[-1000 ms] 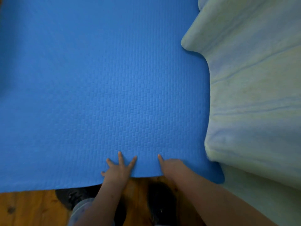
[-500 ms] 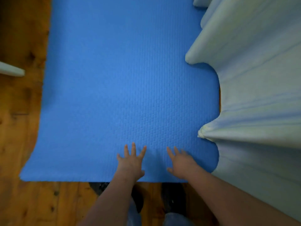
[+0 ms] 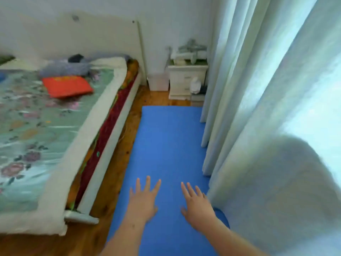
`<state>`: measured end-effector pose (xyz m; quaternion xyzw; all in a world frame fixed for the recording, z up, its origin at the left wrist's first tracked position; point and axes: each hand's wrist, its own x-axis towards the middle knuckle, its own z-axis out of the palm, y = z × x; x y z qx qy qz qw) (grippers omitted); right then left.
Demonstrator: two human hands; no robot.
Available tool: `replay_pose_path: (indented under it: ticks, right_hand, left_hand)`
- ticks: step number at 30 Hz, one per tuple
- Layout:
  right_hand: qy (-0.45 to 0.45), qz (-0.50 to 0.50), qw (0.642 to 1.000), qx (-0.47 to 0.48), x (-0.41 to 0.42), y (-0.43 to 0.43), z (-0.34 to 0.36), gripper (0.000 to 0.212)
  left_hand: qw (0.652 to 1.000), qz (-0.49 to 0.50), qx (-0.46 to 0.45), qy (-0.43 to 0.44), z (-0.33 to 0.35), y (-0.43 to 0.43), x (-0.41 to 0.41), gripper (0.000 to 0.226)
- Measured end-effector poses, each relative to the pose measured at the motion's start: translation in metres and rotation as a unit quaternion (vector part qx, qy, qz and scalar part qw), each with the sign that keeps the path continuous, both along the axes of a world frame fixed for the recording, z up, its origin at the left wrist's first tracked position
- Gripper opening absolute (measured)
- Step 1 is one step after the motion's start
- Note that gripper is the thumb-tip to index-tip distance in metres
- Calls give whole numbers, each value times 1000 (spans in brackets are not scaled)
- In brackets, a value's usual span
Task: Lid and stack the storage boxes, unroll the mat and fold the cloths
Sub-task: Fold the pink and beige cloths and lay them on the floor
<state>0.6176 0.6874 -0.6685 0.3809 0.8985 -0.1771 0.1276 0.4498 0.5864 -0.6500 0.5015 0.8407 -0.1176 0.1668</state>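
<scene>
A blue mat (image 3: pixel 169 145) lies unrolled flat on the wooden floor between the bed and the curtain, reaching away from me to its far edge near a bedside cabinet. My left hand (image 3: pixel 144 200) hovers over the mat's near part with fingers spread and nothing in it. My right hand (image 3: pixel 197 206) is beside it to the right, also open and empty, close to the curtain. The mat's right edge is partly hidden under the curtain folds. No storage boxes or folded cloths are clearly in view.
A bed (image 3: pixel 46 130) with a floral cover and a red cushion (image 3: pixel 67 85) fills the left. A pale curtain (image 3: pixel 267 126) hangs along the right. A white bedside cabinet (image 3: pixel 186 80) and a white bin (image 3: pixel 158 82) stand at the far wall. A strip of wooden floor (image 3: pixel 118 163) runs beside the mat.
My view has risen from close over the mat's near edge to the whole room. Both hands have lifted off the mat's edge and now spread open above it.
</scene>
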Motion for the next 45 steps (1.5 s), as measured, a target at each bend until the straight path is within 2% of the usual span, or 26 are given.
replay_pose_path:
  ticks: [3, 7, 10, 15, 22, 29, 34, 37, 42, 45]
  right_hand:
    - [40, -10, 998, 48, -10, 20, 125, 77]
    - [69, -37, 990, 118, -21, 35, 261, 77]
    - [91, -57, 978, 176, -31, 30, 347, 74]
    - [88, -57, 971, 215, -49, 21, 411, 74]
    - [58, -86, 970, 218, -65, 20, 435, 78]
    - [76, -80, 968, 226, -98, 78, 450, 77]
    - [79, -43, 971, 224, -128, 168, 433, 72]
    - [73, -26, 970, 231, -154, 252, 412, 69]
    - [53, -26, 981, 182, -186, 388, 385, 63]
    - [23, -18, 984, 175, -209, 466, 395, 58]
  left_hand:
    - [996, -17, 48, 68, 119, 19, -3, 81]
    - [989, -43, 122, 78, 244, 33, -3, 75]
    - [981, -62, 172, 71, 312, 31, -8, 76]
    - [975, -92, 189, 70, 365, 30, -28, 78]
    - [969, -111, 212, 56, 404, 42, -52, 78]
    - [966, -104, 233, 46, 421, 96, -89, 72]
    - [951, -131, 278, 16, 416, 179, -131, 66]
    - [940, -149, 306, 12, 407, 262, -170, 61]
    - [950, -141, 278, -4, 389, 393, -230, 55]
    - [950, -149, 274, 18, 402, 454, -271, 52]
